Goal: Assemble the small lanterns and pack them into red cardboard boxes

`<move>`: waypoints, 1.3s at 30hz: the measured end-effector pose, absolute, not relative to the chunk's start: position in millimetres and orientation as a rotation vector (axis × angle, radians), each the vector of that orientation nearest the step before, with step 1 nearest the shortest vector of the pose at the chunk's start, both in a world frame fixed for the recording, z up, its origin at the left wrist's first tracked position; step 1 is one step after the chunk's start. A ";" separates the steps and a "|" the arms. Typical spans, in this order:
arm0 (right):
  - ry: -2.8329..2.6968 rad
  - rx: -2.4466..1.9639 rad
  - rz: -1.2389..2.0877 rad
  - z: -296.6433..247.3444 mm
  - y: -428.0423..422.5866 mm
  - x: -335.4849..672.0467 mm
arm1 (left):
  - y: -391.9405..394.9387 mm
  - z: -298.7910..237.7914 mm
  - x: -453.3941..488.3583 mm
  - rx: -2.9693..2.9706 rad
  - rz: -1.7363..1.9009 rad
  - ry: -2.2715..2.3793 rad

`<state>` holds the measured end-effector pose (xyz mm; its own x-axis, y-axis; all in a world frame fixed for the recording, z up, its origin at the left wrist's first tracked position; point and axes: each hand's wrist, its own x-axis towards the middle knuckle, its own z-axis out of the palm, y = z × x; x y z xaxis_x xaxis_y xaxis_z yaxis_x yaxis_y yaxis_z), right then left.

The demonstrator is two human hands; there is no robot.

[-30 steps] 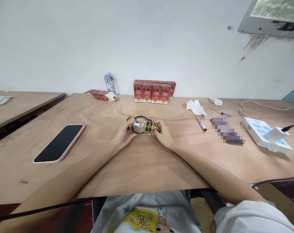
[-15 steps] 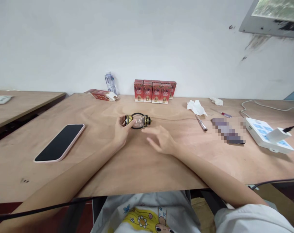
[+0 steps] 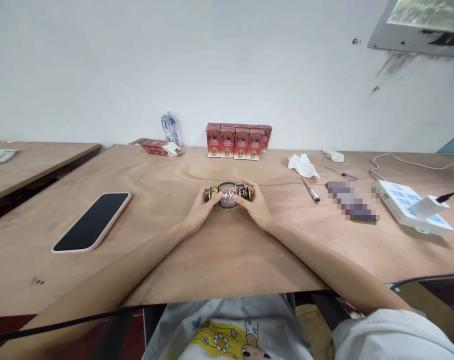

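Here, both hands meet near the middle of the worktop (image 3: 219,255), where a small lantern (image 3: 230,194) with a clear globe, gold-and-black ends and a dark wire handle lies on its side; whether it rests on the wood or is held just off it, I cannot tell. The left hand (image 3: 201,210) has its grip closed on the lantern's nine o'clock end. The right hand (image 3: 256,207) is closed on the three o'clock end, fingertips over the globe. The step in hand reads as a steady two-handed hold on the lantern. Any further handling calls for a light, even touch, since the globe looks fragile. A phone (image 3: 92,221) lies face up at nine o'clock, a row of red boxes (image 3: 238,141) stands at twelve, and a metal tool (image 3: 310,190) and a power strip (image 3: 410,210) lie toward three.
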<state>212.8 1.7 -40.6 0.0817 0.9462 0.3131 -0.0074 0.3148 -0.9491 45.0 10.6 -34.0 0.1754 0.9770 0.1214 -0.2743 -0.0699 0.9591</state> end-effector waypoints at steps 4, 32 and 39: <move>-1.084 -1.023 0.816 -38.6 8.4 218.1 | 41.3 -39.0 27.1 1.503 1.276 1.012; -1.517 -0.958 -0.459 -25.0 -11.3 238.9 | 183.0 5.4 -51.3 2.641 0.759 2.056; -1.902 -0.735 -0.203 -24.9 -25.4 219.9 | 73.2 13.9 -31.1 2.707 1.411 1.476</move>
<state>219.9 -25.4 -24.9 -0.2725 0.3981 0.8759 0.5744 0.7976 -0.1839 -31.1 73.2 13.9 0.2859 0.5814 0.7618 0.7870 -0.5960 0.1595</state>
